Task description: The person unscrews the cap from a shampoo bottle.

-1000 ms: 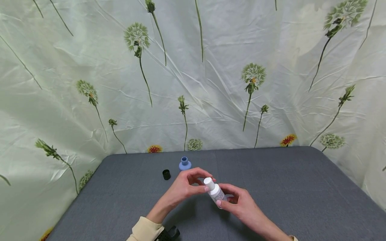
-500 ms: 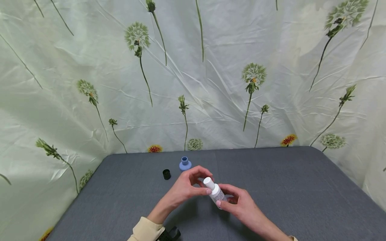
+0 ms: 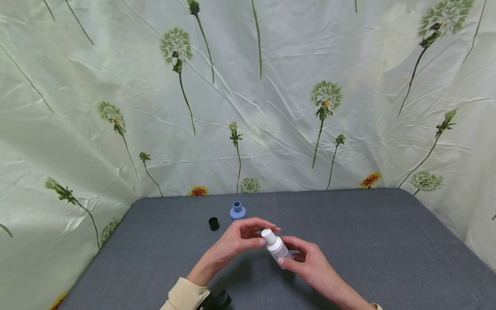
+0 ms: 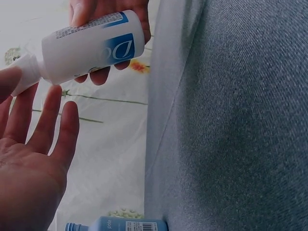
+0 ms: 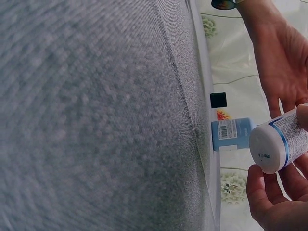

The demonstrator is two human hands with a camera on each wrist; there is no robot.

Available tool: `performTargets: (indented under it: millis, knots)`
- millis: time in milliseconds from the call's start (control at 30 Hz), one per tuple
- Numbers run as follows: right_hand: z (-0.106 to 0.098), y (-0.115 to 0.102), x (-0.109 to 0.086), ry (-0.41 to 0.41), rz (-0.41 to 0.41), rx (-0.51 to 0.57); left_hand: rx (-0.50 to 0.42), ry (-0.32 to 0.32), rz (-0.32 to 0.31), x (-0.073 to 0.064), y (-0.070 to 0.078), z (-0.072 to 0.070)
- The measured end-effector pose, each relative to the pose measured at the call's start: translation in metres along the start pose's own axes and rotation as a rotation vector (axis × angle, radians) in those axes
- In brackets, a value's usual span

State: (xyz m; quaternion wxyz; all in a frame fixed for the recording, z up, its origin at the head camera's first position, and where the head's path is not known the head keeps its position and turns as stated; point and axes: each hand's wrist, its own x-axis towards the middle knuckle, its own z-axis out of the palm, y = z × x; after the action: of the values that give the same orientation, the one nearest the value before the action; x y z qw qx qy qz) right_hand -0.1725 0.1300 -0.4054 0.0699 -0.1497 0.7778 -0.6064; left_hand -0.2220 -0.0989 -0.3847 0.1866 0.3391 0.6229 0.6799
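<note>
A white bottle (image 3: 278, 249) with a blue-marked label leans to the left above the table, its white cap (image 3: 268, 235) uppermost. My right hand (image 3: 310, 260) grips the bottle's lower body, thumb in front and fingers behind. At the cap is my left hand (image 3: 234, 241): thumb against the near side, fingers reaching around behind. The left wrist view shows that thumb overlapping the cap (image 4: 28, 74), with a finger reaching it from below and the other fingers spread. The bottle's flat base (image 5: 267, 149) faces the right wrist camera.
Farther back on the grey table (image 3: 368, 241) stands a blue bottle (image 3: 237, 212), its mouth uncovered. A black cap (image 3: 213, 224) lies to its left. A pale curtain (image 3: 286, 107) with printed flowers hangs behind the table.
The left hand's fingers have extended farther right past the white cap, and its thumb has drawn slightly left. The right hand and white bottle have stayed nearly still.
</note>
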Motion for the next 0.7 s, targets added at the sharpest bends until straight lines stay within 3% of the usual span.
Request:
performTargets:
  millis: [267,400,567,700]
  knots:
    - [0.0015,-0.0018,-0.0004,0.007,0.017,-0.015,0.095,0.117,-0.056,0.0022,-0.0005,0.0002]
    - [0.0019,-0.0014,-0.0006,0.003,0.011,-0.014,0.138,0.155,-0.044,0.0038,-0.0032,-0.0002]
    - [0.0019,-0.0007,-0.0006,-0.001,0.012,-0.012,0.165,0.158,-0.021,0.0047,-0.0053,-0.0004]
    - [0.0017,-0.0010,0.0002,0.001,0.018,-0.022,0.127,0.094,-0.004,0.0035,-0.0056,-0.0012]
